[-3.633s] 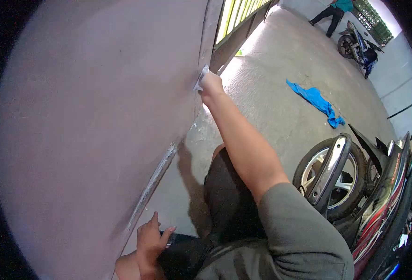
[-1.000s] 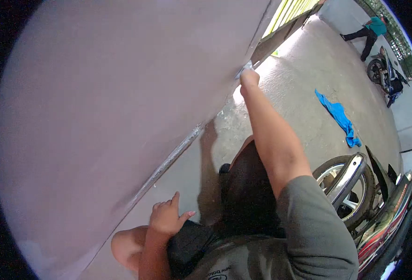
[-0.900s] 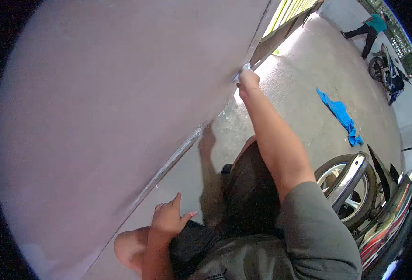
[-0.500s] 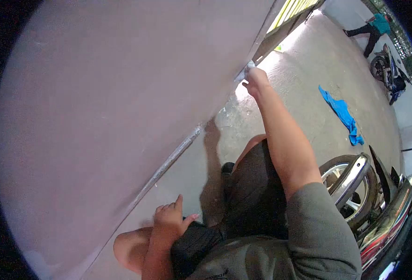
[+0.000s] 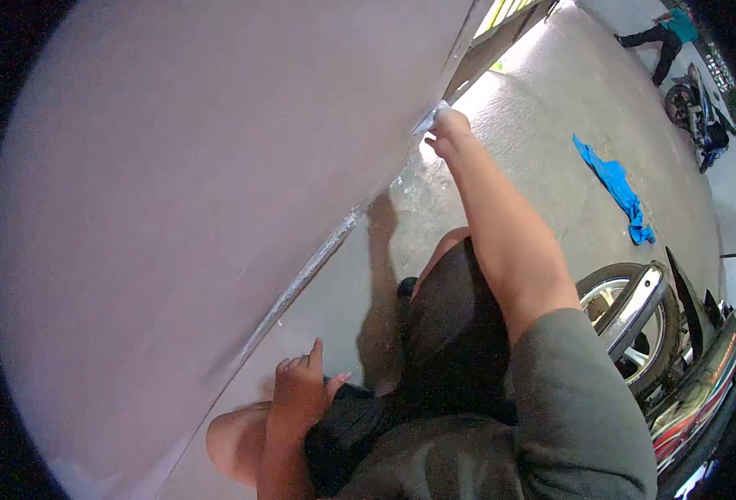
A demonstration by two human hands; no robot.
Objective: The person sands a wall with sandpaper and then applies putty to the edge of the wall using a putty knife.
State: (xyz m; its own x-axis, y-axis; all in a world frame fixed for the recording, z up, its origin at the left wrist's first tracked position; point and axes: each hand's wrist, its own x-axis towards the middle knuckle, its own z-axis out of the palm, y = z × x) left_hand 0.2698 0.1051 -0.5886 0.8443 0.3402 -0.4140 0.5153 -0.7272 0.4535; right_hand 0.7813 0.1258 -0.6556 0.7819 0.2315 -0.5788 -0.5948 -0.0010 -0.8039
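While the left hand (image 5: 305, 387) sits loose at the lower middle of the frame, forefinger out, thumb spread and nothing visible in its grasp, the right hand (image 5: 451, 125) is where the action is! Up at the upper middle, it has its fingers closed on a pale sheet (image 5: 429, 118), the exact pinch tucked out of view. And the sheet is right at the edge of the wall (image 5: 201, 208), touching it by the look of things, below and left of the gate (image 5: 505, 10). How far along? I'd call the work under way, not finished, but no clear line splits done from undone. Down the wall's foot, from mid-frame toward the lower left, runs a rough strip (image 5: 322, 252) with whitish patches; finished or waiting, I can't tell. The broad wall face looks plain, bar faint marks. Over at the right, a blue cloth (image 5: 616, 185) lies crumpled on the floor (image 5: 526, 142), touched by neither hand. A motorbike (image 5: 701, 387) fills the lower right, a second bike (image 5: 703, 125) stands upper right, and near it, a person (image 5: 676, 29) in a teal top, well apart from it all.
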